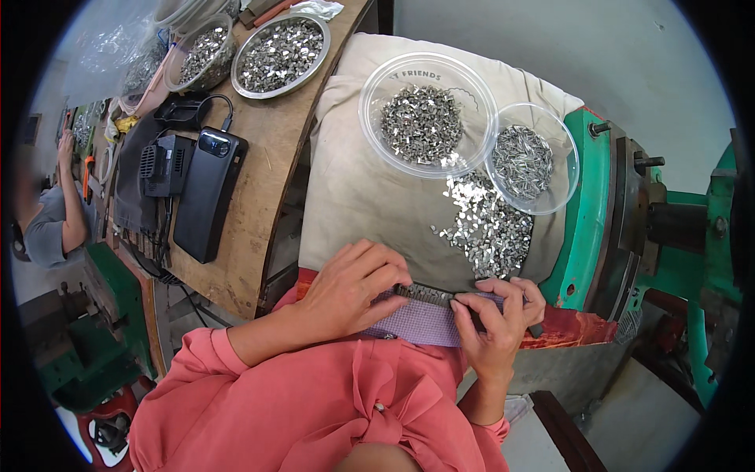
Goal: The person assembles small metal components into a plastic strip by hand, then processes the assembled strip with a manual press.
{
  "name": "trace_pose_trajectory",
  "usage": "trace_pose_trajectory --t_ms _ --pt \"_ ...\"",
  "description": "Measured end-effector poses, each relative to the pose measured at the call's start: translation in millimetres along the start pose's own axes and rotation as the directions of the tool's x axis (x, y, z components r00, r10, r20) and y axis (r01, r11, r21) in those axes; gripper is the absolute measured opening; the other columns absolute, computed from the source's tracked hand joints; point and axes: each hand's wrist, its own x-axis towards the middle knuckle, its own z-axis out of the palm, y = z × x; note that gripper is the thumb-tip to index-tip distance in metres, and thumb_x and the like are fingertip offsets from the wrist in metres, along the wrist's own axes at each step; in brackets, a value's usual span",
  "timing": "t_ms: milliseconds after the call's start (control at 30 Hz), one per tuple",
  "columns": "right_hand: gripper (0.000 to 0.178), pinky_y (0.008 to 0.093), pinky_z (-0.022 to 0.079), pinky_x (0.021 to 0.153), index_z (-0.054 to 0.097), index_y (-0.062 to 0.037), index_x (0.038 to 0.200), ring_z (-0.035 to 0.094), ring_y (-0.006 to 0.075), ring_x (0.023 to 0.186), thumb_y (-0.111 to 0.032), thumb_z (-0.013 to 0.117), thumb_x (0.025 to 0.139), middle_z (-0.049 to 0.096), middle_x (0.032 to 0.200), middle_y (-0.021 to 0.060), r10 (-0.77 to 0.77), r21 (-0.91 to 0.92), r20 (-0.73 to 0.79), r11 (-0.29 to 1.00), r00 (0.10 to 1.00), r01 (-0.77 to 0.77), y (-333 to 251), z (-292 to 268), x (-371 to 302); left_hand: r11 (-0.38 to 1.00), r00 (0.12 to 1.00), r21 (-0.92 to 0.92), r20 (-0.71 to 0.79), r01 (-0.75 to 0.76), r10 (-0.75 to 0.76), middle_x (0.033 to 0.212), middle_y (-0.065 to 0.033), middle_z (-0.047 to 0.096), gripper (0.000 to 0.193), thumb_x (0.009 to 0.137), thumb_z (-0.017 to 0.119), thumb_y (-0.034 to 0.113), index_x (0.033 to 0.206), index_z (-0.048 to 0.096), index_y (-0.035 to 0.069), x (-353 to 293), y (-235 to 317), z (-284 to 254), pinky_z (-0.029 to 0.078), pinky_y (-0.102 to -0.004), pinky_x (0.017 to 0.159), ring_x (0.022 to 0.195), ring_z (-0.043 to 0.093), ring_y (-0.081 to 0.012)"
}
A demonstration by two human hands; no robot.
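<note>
A narrow dark strip with a row of small metal pieces along it (pixel 425 294) lies across my lap, over a purple checked cloth (pixel 417 321). My left hand (pixel 354 287) grips its left end with bent fingers. At the other end, my right hand (pixel 497 315) has its thumb and fingers closed on the strip, and the fingertips hide that end. Just beyond my right hand, a loose heap of small shiny metal pieces (pixel 491 232) lies on the beige cloth (pixel 346 189).
Beyond the heap stand a large clear tub (pixel 371 138) of metal bits and a smaller clear tub (pixel 568 169) of thin metal pins. A green machine (pixel 586 212) borders the right. The wooden table (pixel 255 189) at left carries a black power bank (pixel 208 197) and a metal bowl (pixel 324 59). Another person's arm (pixel 72 212) shows far left.
</note>
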Motion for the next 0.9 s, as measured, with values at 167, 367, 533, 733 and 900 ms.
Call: trace_pose_trajectory --t_ms 167,367,533,733,900 --pt "0.018 0.0428 0.025 0.099 0.075 -0.0202 0.084 0.044 0.0291 0.116 -0.021 0.084 0.069 0.064 0.106 -0.0043 0.028 0.038 -0.030 0.999 0.999 -0.026 -7 0 -2 0.995 0.999 0.084 0.006 -0.053 0.053 0.104 -0.0035 0.063 0.025 0.073 0.081 0.013 0.091 0.064 0.010 2 -1 7 0.047 -0.0382 0.080 0.095 0.058 -0.0272" --pt "0.016 0.0424 0.024 0.099 0.074 -0.0218 0.085 0.045 0.0281 0.115 -0.023 0.083 0.071 0.064 0.109 -0.0049 -0.015 -0.025 0.001 1.000 1.000 0.015 -13 7 4 0.994 0.999 0.097 -0.003 -0.043 0.044 0.105 -0.0023 0.063 0.025 0.073 0.081 0.016 0.090 0.063 0.011 1 -2 11 0.046 -0.0380 0.080 0.095 0.057 -0.0265" --pt "0.015 0.0410 0.024 0.098 0.075 -0.0231 0.084 0.047 0.0251 0.113 -0.022 0.081 0.071 0.065 0.106 -0.0075 -0.098 -0.036 -0.009 0.995 0.995 0.097 -14 5 6 0.989 0.999 0.137 0.007 -0.051 0.050 0.105 -0.0024 0.062 0.027 0.073 0.081 0.019 0.093 0.065 0.010 3 1 10 0.046 -0.0376 0.080 0.095 0.057 -0.0255" --pt "0.017 0.0409 0.025 0.097 0.077 -0.0228 0.087 0.048 0.0240 0.111 -0.022 0.082 0.071 0.065 0.102 -0.0075 -0.090 -0.024 -0.019 0.996 0.996 0.090 -12 1 10 0.976 0.993 0.190 0.062 -0.108 0.098 0.105 -0.0030 0.060 0.029 0.072 0.081 0.019 0.095 0.066 0.010 0 -2 4 0.046 -0.0368 0.079 0.094 0.057 -0.0249" --pt "0.017 0.0426 0.026 0.097 0.077 -0.0225 0.088 0.050 0.0251 0.109 -0.020 0.082 0.072 0.065 0.101 -0.0067 -0.067 -0.061 -0.068 0.996 0.995 0.063 -6 8 38 0.982 0.995 0.177 0.092 -0.062 0.046 0.105 -0.0028 0.057 0.027 0.076 0.076 0.019 0.097 0.063 0.009 -7 -5 -13 0.044 -0.0367 0.083 0.097 0.055 -0.0233"
